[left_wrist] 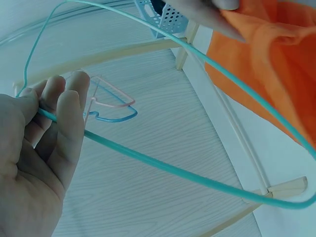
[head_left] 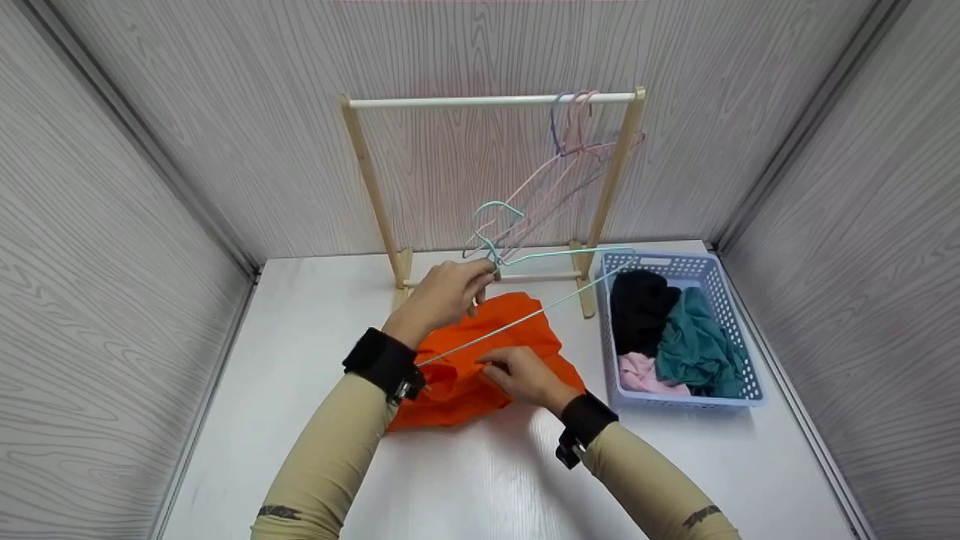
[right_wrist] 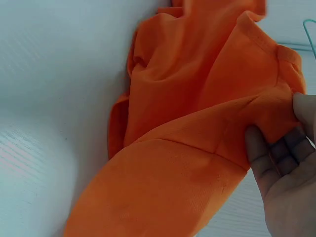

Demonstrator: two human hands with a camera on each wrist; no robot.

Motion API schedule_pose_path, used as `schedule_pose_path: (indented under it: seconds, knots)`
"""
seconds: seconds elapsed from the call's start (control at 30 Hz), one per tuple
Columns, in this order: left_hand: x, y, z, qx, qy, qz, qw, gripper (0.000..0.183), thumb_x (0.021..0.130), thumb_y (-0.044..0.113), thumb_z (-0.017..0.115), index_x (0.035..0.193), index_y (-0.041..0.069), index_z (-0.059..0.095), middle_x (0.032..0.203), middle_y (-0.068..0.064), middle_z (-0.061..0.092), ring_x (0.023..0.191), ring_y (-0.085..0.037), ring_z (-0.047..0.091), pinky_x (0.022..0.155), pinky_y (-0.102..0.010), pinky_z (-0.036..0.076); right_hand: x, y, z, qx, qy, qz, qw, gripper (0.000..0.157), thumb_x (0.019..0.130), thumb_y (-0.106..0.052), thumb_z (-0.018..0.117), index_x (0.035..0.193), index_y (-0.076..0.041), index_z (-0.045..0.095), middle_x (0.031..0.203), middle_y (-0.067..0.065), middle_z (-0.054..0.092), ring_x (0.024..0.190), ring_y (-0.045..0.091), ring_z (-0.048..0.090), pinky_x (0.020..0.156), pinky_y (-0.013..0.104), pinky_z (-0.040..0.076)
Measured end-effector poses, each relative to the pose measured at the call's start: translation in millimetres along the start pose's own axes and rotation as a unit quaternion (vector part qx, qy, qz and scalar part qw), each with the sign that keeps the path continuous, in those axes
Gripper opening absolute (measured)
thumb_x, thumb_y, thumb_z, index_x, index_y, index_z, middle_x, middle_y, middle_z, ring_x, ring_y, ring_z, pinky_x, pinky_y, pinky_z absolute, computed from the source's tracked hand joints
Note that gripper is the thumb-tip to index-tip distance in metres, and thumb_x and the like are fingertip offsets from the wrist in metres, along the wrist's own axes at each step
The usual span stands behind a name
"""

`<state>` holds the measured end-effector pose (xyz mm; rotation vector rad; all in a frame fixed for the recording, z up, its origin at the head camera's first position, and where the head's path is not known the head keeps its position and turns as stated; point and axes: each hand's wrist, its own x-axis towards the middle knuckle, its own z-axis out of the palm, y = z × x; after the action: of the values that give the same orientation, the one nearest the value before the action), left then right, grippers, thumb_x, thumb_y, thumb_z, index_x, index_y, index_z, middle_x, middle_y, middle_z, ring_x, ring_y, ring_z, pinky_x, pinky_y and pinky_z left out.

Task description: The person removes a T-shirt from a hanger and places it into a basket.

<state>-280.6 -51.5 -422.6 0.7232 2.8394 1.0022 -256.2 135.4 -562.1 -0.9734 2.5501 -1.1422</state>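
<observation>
In the head view my left hand (head_left: 450, 289) pinches a mint-green clothes hanger (left_wrist: 148, 157) just below its hook. The hanger is tilted, its long bar slanting over an orange shirt (head_left: 517, 311) that lies crumpled on the table. My right hand (head_left: 529, 375) grips the shirt's fabric, which the right wrist view shows lifted near a ribbed edge, with a seam running across it. Between the left wrist and the shirt, one end of the hanger is partly hidden. Seen from the left wrist, the hanger's loop stands apart from most of the orange cloth.
Behind the shirt stands a wooden rack with a white rail (head_left: 450, 102). Several pink and blue-purple hangers (head_left: 574, 124) hang at its right end. To the right sits a blue perforated basket (head_left: 611, 330) with black cloth (head_left: 641, 304), teal cloth (head_left: 694, 341) and pink cloth (head_left: 649, 375).
</observation>
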Motion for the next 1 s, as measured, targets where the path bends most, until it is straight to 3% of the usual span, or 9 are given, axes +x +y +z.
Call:
schedule_pose_path:
  seconds: [0.17, 0.33, 0.53, 0.77, 0.87, 1.0]
  knots:
    - [-3.9, -5.6, -7.5, -0.010, -0.008, -0.005, 0.9999, 0.020, 0.103, 0.025, 0.049, 0.110, 0.017, 0.065, 0.079, -0.008, 0.065, 0.057, -0.013, 0.064, 0.054, -0.024, 0.052, -8.2, 9.1, -2.0, -0.003, -0.013, 0.018, 1.000, 0.023, 0.097, -0.014, 0.060, 0.116, -0.007, 0.070, 0.109, 0.005, 0.072, 0.092, 0.015, 0.064, 0.085, 0.031, 0.055]
    - [-15.0, -18.6, -19.4, 0.022, -0.013, -0.022, 0.9994, 0.019, 0.102, 0.025, 0.050, 0.109, 0.019, 0.067, 0.074, -0.003, 0.064, 0.058, -0.013, 0.064, 0.059, -0.026, 0.052, -27.3, 29.9, -16.0, -0.004, 0.013, 0.049, 0.999, 0.023, 0.097, -0.009, 0.058, 0.117, -0.005, 0.070, 0.111, 0.009, 0.072, 0.094, 0.018, 0.068, 0.084, 0.036, 0.056]
    - [-37.2, -39.8, -37.6, 0.068, -0.050, -0.068, 0.9941, 0.021, 0.102, 0.027, 0.050, 0.110, 0.020, 0.068, 0.074, -0.001, 0.061, 0.061, -0.013, 0.060, 0.064, -0.028, 0.049, -53.2, 58.8, -37.6, -0.005, 0.057, 0.065, 0.996, 0.021, 0.096, -0.003, 0.055, 0.111, 0.000, 0.070, 0.101, 0.016, 0.073, 0.090, 0.025, 0.070, 0.082, 0.040, 0.057]
    - [-63.2, -73.3, -56.3, 0.116, -0.083, -0.118, 0.9828, 0.021, 0.100, 0.025, 0.053, 0.102, 0.014, 0.070, 0.074, 0.000, 0.061, 0.064, -0.013, 0.056, 0.065, -0.030, 0.046, -81.2, 74.0, -61.9, -0.004, 0.070, 0.156, 0.985, 0.023, 0.098, -0.010, 0.053, 0.114, -0.010, 0.070, 0.102, 0.010, 0.073, 0.090, 0.023, 0.066, 0.087, 0.041, 0.056]
    - [-67.8, -84.8, -63.5, 0.115, -0.080, -0.152, 0.9785, 0.021, 0.097, 0.020, 0.054, 0.102, 0.009, 0.070, 0.078, -0.002, 0.067, 0.067, -0.013, 0.059, 0.064, -0.029, 0.046, -87.7, 75.6, -65.4, -0.005, 0.075, 0.173, 0.982, 0.023, 0.098, -0.010, 0.053, 0.114, -0.012, 0.070, 0.099, 0.007, 0.073, 0.090, 0.023, 0.066, 0.089, 0.042, 0.055]
    - [-62.9, -87.4, -73.0, 0.094, -0.073, -0.197, 0.9732, 0.028, 0.095, 0.013, 0.048, 0.115, 0.005, 0.067, 0.091, -0.007, 0.071, 0.068, -0.013, 0.062, 0.059, -0.024, 0.049, -91.2, 77.8, -65.3, -0.012, 0.081, 0.175, 0.981, 0.023, 0.098, -0.010, 0.054, 0.112, -0.014, 0.071, 0.098, 0.004, 0.073, 0.089, 0.018, 0.065, 0.089, 0.041, 0.055]
